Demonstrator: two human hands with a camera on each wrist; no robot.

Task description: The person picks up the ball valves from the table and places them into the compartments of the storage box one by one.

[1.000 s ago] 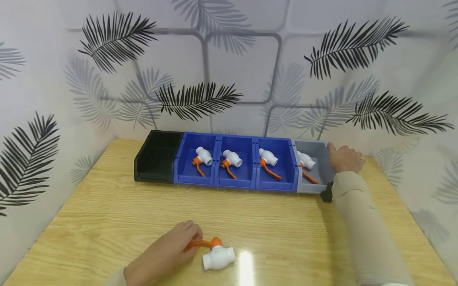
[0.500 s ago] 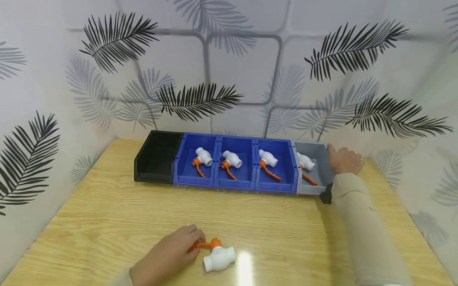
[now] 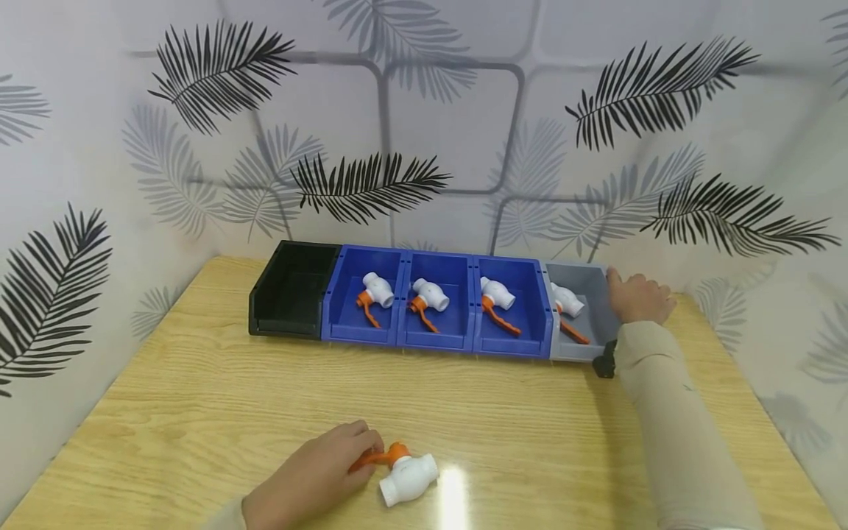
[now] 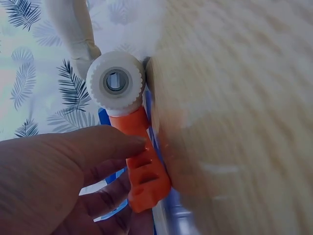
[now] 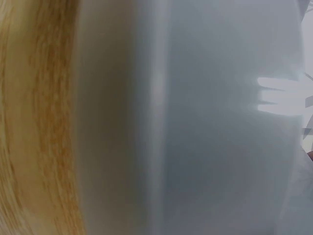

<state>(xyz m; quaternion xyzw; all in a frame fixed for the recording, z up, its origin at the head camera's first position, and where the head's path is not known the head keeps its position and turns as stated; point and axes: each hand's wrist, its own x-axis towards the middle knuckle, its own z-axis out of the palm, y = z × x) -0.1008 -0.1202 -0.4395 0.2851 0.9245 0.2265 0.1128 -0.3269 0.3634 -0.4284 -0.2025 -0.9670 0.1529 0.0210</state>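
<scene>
My left hand [image 3: 331, 465] pinches the orange handle [image 4: 146, 169] of a white ball valve [image 3: 408, 478] low over the near part of the table. In the left wrist view the thumb lies across the handle, and the round end of the white body faces the camera. At the right end of the bin row, my right hand [image 3: 639, 297] grips the right wall of the grey bin [image 3: 599, 291], thumb at the rim; its other fingertips are hidden. A white ball valve [image 3: 566, 300] with an orange handle lies in that bin. The grey plastic wall fills most of the right wrist view.
Three blue bins [image 3: 433, 341] stand in the row left of the grey one, each with a white and orange valve inside. A black bin [image 3: 288, 327] ends the row at the left. Behind the wooden table [image 3: 218, 412] rises a leaf-patterned wall [image 3: 444, 132].
My left hand has shifted slightly right and toward me with the valve, whose body has turned a little, its right end tilting away. The right hand stays at the grey bin.
</scene>
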